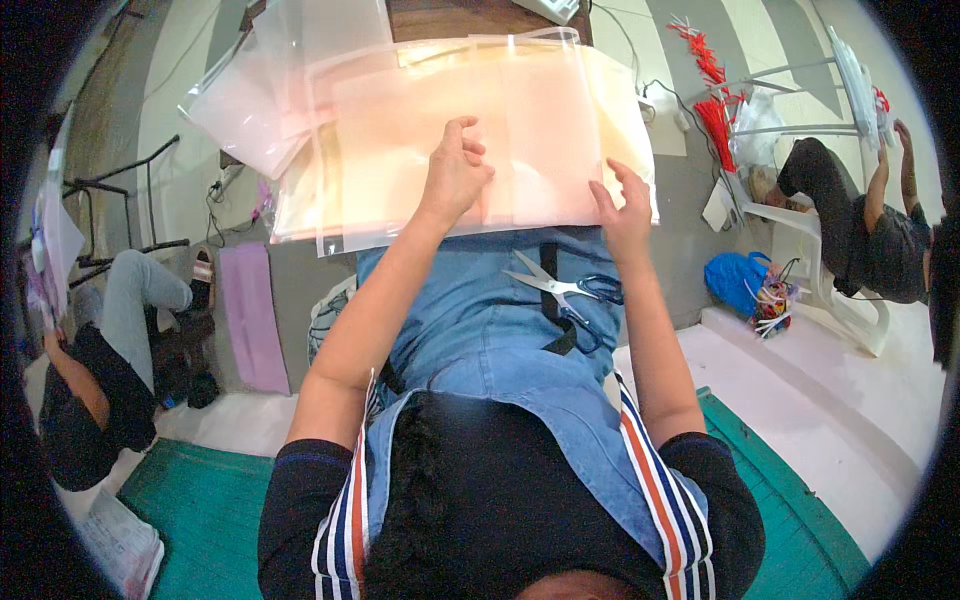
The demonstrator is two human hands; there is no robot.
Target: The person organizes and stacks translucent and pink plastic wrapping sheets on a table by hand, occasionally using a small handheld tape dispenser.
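My left hand (459, 171) is over the middle of a wide, translucent plastic sheet (397, 150), its fingers loosely bent and nothing visible in them. At the sheet's lower right edge is my right hand (628, 206), thumb and fingers spread; whether it touches the plastic I cannot tell. Beneath lies shiny yellowish film (626, 112), glowing pink and gold in bright light. Scissors with dark blue handles (551, 283) rest on my denim-covered lap, blades apart.
More clear plastic sheets (247, 112) overlap at the upper left, beside a brown wooden surface (487, 19). Seated people are at the left (97, 390) and right (885, 240). Red strips (716, 131) hang near the right wall, above a blue bag (731, 281). A purple cloth strip (253, 315) lies at left.
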